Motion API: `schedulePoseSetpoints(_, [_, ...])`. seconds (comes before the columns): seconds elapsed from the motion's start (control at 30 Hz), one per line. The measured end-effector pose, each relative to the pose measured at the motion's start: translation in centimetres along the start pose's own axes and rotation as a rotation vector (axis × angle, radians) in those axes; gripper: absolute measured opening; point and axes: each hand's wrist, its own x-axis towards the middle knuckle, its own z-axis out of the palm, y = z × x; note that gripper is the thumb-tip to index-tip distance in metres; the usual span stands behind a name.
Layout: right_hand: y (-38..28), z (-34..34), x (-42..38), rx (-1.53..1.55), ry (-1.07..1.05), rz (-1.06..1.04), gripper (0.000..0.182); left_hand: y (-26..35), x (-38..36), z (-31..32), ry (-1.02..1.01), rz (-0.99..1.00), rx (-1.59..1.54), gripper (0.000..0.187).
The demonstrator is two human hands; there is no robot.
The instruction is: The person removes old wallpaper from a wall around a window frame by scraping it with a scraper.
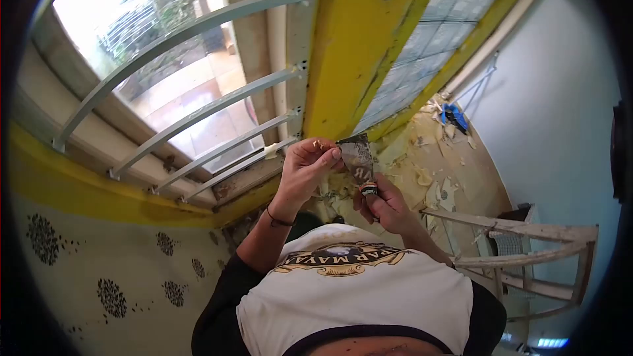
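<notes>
My right hand [388, 207] is wrapped round the handle of a putty knife [358, 159], in front of my chest. Its wide blade points up and away from me, stained and scuffed, with some lettering on it. Close by the blade's upper left corner, my left hand [308, 166] is closed in a pinch. Small pale scraps cling about its fingertips; whether they also hold something is hidden.
A window with curved metal bars [217, 95] is at the left, beside a yellow frame [343, 46]. Peeled scraps [438, 191] litter the floor. A wooden ladder [527, 227] stands at the right; a blue object [453, 117] lies by the pale wall [541, 112].
</notes>
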Motion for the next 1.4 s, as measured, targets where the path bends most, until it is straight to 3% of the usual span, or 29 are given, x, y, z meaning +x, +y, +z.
schedulePoseSetpoints(0.17, [0.4,0.2,1.4,-0.144,-0.061,0.002,0.025,1.7,-1.2,-1.0,0.135,0.031,0.100,0.008])
schedulePoseSetpoints(0.23, [1.1,-0.5,1.5,-0.430,-0.156,-0.031,0.017,2.5,-1.6,-1.4,0.065,0.063,0.214,0.008])
schedulePoseSetpoints(0.47, [-1.1,-0.1,1.0,-0.487,-0.171,0.121,0.017,5.0,-2.7,-1.9,0.007,-0.064,0.404,0.007])
schedulePoseSetpoints(0.57, [-1.4,-0.2,0.3,-0.587,-0.223,0.087,0.023,5.7,-2.9,-2.0,-0.127,-0.054,0.630,0.008])
schedulePoseSetpoints(0.63, [-2.6,0.0,0.1,-0.573,-0.311,0.211,0.034,5.7,-2.9,-1.8,-0.197,-0.008,0.753,0.008])
schedulePoseSetpoints(0.83, [-1.7,-0.9,-0.9,-0.589,-0.356,0.225,0.055,5.2,-2.9,-1.4,-0.222,-0.066,0.786,0.007])
schedulePoseSetpoints(0.93, [-2.0,-0.5,-1.4,-0.602,-0.284,0.103,0.058,6.2,-2.6,-0.4,-0.228,-0.144,0.958,0.008])
schedulePoseSetpoints(1.03, [-1.4,-0.8,-1.6,-0.588,-0.296,0.131,0.059,6.1,-2.5,-0.5,-0.231,-0.212,1.000,0.010])
schedulePoseSetpoints(1.17, [-0.6,-1.2,-1.5,-0.630,-0.343,0.120,0.059,6.7,-2.4,-0.4,-0.254,-0.189,1.014,0.012])
schedulePoseSetpoints(1.4, [-1.2,-1.3,-0.7,-0.595,-0.405,0.187,0.039,6.9,-2.2,-1.2,-0.362,-0.109,1.101,0.013])
